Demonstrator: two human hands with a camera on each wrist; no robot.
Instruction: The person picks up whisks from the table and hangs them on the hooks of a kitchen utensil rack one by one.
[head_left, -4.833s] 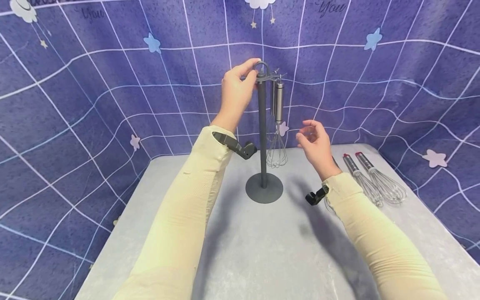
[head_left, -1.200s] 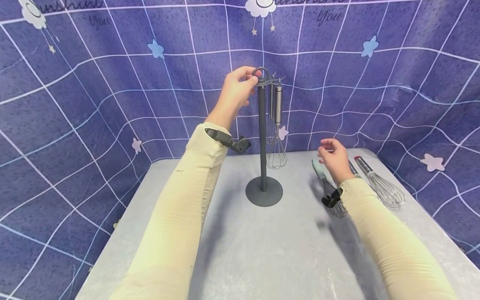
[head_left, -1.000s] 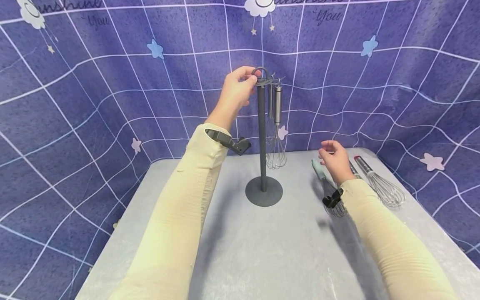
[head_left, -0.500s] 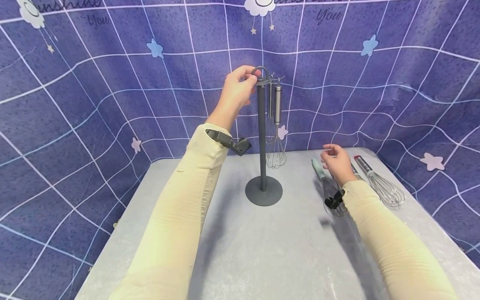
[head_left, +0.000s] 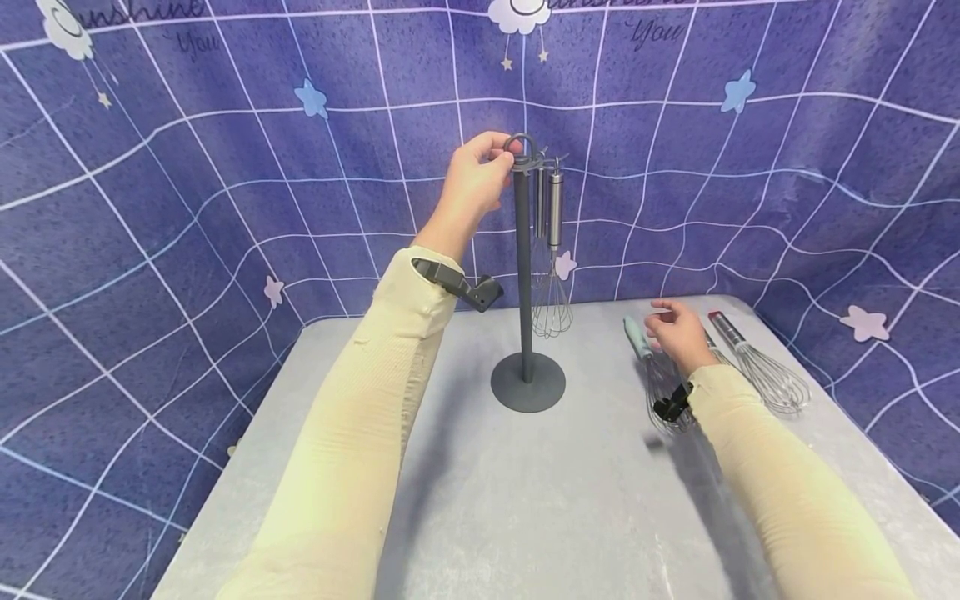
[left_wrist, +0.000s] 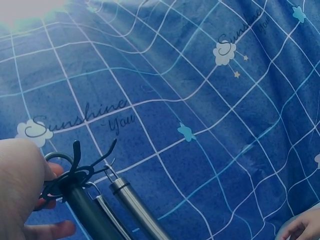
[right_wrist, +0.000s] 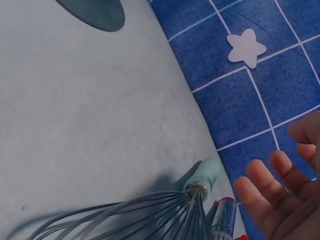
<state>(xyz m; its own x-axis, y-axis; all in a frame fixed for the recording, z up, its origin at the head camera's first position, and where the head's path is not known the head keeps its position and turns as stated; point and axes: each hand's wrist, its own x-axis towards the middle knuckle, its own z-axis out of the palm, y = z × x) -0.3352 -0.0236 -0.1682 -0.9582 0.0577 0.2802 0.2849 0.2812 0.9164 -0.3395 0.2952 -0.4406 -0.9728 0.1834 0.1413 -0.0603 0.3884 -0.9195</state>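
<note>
My left hand [head_left: 474, 179] pinches the ring at the top of a dark grey utensil stand [head_left: 524, 275], which stands upright on its round base. From a hook on the stand's right side hangs a steel-handled whisk [head_left: 556, 208]; a second steel-handled utensil [head_left: 540, 204] hangs behind it. My right hand [head_left: 678, 333], fingers loosely bent and holding nothing, hovers over the whisks lying at the right. Nearest to it is a whisk with a pale green handle [head_left: 636, 335]. In the right wrist view, that green handle [right_wrist: 206, 172] lies apart from the fingertips.
A whisk with a red-tipped handle [head_left: 757, 367] lies farther right, and another whisk is partly hidden under my right hand. The grey table [head_left: 570, 500] meets a blue checked cloth [head_left: 360, 133] at the back and sides.
My right hand has moved from beside the stand to the right and down, over the lying whisks, sinking a little more in the last second. My left hand stays at the stand's ring.
</note>
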